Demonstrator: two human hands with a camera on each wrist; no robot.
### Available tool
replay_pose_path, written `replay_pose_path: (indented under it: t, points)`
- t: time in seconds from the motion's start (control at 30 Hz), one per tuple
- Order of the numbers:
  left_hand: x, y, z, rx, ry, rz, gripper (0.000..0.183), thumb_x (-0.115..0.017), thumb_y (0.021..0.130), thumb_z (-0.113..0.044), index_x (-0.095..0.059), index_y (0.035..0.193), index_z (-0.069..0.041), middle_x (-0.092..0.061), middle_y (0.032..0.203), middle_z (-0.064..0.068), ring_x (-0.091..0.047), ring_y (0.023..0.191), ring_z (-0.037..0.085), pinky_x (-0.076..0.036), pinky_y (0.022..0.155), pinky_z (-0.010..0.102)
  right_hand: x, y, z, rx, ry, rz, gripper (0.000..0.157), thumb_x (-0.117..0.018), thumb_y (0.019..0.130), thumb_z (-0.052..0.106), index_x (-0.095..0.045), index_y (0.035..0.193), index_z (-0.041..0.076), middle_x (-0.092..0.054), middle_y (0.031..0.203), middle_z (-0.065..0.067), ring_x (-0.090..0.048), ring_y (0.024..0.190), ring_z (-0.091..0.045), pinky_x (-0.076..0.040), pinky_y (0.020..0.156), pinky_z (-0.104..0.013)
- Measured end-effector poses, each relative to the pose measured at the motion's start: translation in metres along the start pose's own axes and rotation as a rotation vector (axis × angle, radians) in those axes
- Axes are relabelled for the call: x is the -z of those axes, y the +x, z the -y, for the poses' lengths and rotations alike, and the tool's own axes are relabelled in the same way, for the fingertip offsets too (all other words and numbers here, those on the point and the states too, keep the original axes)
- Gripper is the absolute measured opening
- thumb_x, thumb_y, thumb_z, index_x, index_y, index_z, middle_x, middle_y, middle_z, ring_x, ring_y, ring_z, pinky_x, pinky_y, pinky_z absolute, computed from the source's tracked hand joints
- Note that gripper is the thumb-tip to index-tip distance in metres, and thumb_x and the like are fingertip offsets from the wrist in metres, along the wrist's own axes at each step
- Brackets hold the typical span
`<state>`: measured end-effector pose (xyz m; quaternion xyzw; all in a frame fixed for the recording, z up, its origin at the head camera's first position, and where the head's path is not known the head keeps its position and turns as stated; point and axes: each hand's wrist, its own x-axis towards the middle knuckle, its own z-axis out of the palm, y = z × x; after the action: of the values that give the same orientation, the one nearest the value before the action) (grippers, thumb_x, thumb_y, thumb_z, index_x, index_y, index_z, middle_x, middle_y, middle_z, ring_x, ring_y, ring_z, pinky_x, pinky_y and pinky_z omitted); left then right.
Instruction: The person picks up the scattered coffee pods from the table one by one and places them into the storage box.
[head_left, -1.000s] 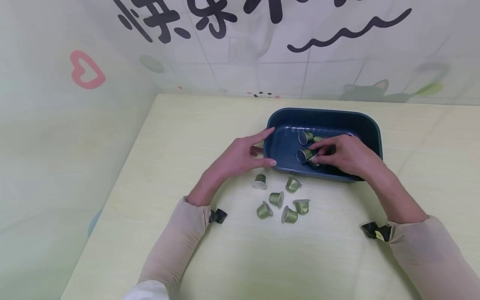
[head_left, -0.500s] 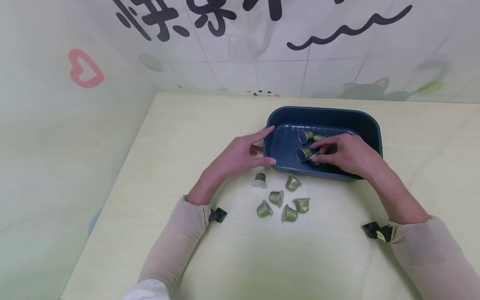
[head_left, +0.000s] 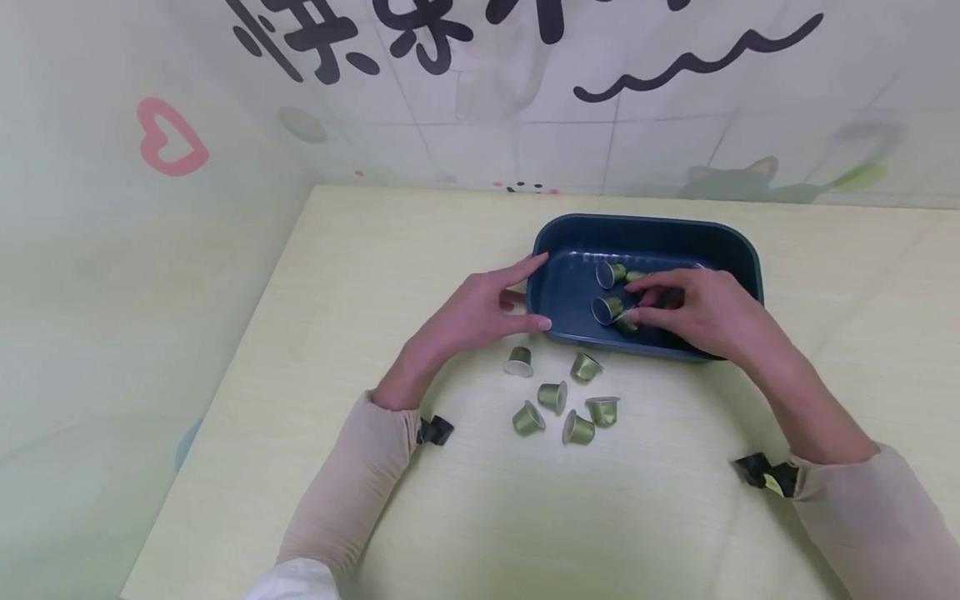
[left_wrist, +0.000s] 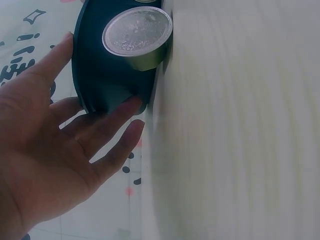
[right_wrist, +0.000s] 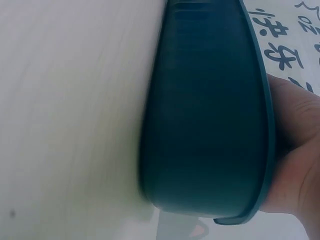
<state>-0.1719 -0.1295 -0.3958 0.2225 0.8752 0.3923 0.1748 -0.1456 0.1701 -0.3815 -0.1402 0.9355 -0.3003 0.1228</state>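
A dark blue plastic bin point(head_left: 570, 312) stands on the table with several green coffee capsules inside, such as one capsule point(head_left: 606, 310) lying on its side and another capsule point(head_left: 610, 273) behind it. My left hand point(head_left: 480, 312) touches the bin's left end, thumb at the front rim and straight fingers at the back; the left wrist view shows these fingers spread. Inside the bin, my right hand point(head_left: 701, 308) has thumb and forefinger apart just beside the capsules, partly covering some. In the right wrist view, the bin's wall point(right_wrist: 210, 125) hides its fingertips.
Several more green capsules lie loose before the bin, among them one upside-down capsule point(head_left: 519, 362) and one tipped capsule point(head_left: 579, 427). A printed curtain point(head_left: 480, 142) hangs behind the pale table point(head_left: 375, 250). Dark devices point(head_left: 765, 475) poke from both sleeves.
My right hand and forearm have shifted slightly right, its fingertips drawing back from the capsules, so more of the front one shows. The left hand and the bin stay in place.
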Motion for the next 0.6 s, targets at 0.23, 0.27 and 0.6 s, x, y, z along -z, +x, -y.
replay_pose_path:
  t: [0.23, 0.27, 0.6]
  points:
    - [0.0, 0.0, -0.001, -0.01, 0.0, -0.004, 0.086, -0.081, 0.084, -0.035, -0.033, 0.156, -0.026, -0.036, 0.158, -0.002, -0.064, 0.116, 0.016, -0.052, 0.094, 0.028, 0.003, -0.009, 0.003, 0.021, -0.011, -0.031, 0.048, -0.07, 0.092, 0.044, -0.068, 0.128, 0.012, -0.07, 0.1, -0.004, -0.062, 0.084, -0.02, -0.048, 0.07, -0.035]
    - [0.0, 0.0, -0.001, -0.013, -0.002, -0.006, 0.086, -0.081, 0.084, -0.035, -0.034, 0.156, -0.025, -0.036, 0.158, -0.002, -0.063, 0.117, 0.017, -0.052, 0.094, 0.028, 0.003, -0.01, 0.003, 0.025, -0.008, -0.032, 0.048, -0.069, 0.092, 0.044, -0.068, 0.128, 0.011, -0.07, 0.101, -0.005, -0.062, 0.085, -0.02, -0.048, 0.069, -0.035]
    - [0.0, 0.001, 0.0, -0.007, -0.004, -0.01, 0.087, -0.081, 0.084, -0.034, -0.034, 0.156, -0.025, -0.033, 0.159, -0.002, -0.062, 0.12, 0.017, -0.051, 0.095, 0.026, 0.004, -0.024, 0.005, 0.097, 0.036, -0.092, 0.039, -0.072, 0.092, 0.037, -0.072, 0.122, 0.013, -0.07, 0.106, -0.004, -0.06, 0.081, -0.015, -0.046, 0.06, -0.025]
